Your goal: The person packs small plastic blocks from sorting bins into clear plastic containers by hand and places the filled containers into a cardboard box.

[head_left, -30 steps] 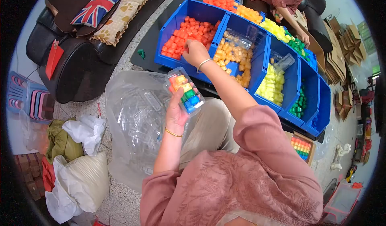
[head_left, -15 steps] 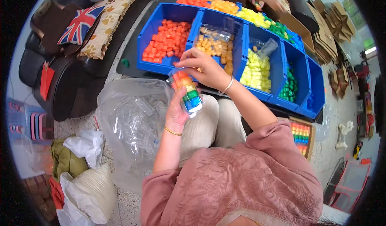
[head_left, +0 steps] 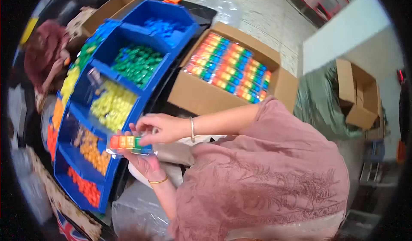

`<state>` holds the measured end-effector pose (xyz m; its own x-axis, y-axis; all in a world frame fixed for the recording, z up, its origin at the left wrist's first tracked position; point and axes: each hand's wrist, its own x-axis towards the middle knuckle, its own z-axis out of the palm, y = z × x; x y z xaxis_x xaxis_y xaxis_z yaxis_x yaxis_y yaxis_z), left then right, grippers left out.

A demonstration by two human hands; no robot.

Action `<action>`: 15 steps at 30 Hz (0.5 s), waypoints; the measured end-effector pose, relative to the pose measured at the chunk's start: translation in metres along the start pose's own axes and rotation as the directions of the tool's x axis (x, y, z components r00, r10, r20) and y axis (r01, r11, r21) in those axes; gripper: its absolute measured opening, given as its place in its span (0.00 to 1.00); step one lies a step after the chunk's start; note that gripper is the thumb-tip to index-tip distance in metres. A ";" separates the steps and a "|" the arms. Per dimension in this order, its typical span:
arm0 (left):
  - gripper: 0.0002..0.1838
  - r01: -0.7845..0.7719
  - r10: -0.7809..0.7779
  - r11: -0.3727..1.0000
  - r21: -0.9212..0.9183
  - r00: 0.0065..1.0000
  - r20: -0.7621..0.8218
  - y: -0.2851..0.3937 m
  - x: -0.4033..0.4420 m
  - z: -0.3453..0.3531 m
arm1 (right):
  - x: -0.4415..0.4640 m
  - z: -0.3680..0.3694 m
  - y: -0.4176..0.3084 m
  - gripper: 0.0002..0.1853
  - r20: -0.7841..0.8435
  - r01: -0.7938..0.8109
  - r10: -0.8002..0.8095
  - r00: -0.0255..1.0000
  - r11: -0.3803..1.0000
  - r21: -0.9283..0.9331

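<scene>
Basically, the main risk is spillage: the pack [head_left: 127, 142] sits tilted in the left hand [head_left: 146, 163], held above the knees near the yellow cubes [head_left: 113, 106], and a loose grip could tip cubes out if the lid isn't closed. Can't tell whether it is. Left fingers are wrapped under and around the pack. Right hand [head_left: 162, 127] is at its green-blue end, fingers bent and bunched; can't tell if they pinch a cube. Pressing too hard there might pop the plastic or knock the pack loose; a dropped one could land among the bins [head_left: 108, 188]. Blur hides the blue end.

Versus half a second ago: view has swung right, so the box [head_left: 195, 100] of filled packs [head_left: 229, 67] now shows large, where only part showed before. Right hand has gone from the red end to the blue end. Bag [head_left: 141, 211] sits lower in view, mostly cut off.
</scene>
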<state>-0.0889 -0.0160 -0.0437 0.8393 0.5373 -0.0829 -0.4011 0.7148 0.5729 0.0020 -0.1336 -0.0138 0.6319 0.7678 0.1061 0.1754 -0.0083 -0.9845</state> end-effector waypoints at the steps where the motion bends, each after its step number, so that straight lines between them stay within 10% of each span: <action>1: 0.38 0.029 -0.031 0.999 0.031 0.997 0.065 -0.009 -0.003 0.016 | -0.013 -0.010 -0.001 0.24 0.063 -0.140 0.134 0.989 0.984 0.113; 7: 0.41 0.255 -0.314 0.932 0.257 0.922 0.225 -0.109 -0.004 0.074 | -0.089 -0.100 0.016 0.26 0.109 -0.305 0.331 0.937 0.628 0.716; 11: 0.31 0.408 -0.503 0.851 0.330 0.812 0.295 -0.162 -0.025 0.103 | -0.160 -0.187 0.018 0.25 -0.073 -0.294 0.399 0.914 0.776 0.558; 15: 0.26 -0.270 -0.554 0.585 0.765 0.556 0.620 -0.213 -0.038 0.096 | -0.236 -0.273 0.011 0.27 -0.253 -0.501 0.564 0.786 0.821 0.273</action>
<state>0.0000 -0.2312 -0.0840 0.9162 -0.3748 0.1419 -0.1802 -0.0688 0.9812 0.0607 -0.4898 -0.0116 0.7868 0.4368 -0.4361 -0.3787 -0.2164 -0.8999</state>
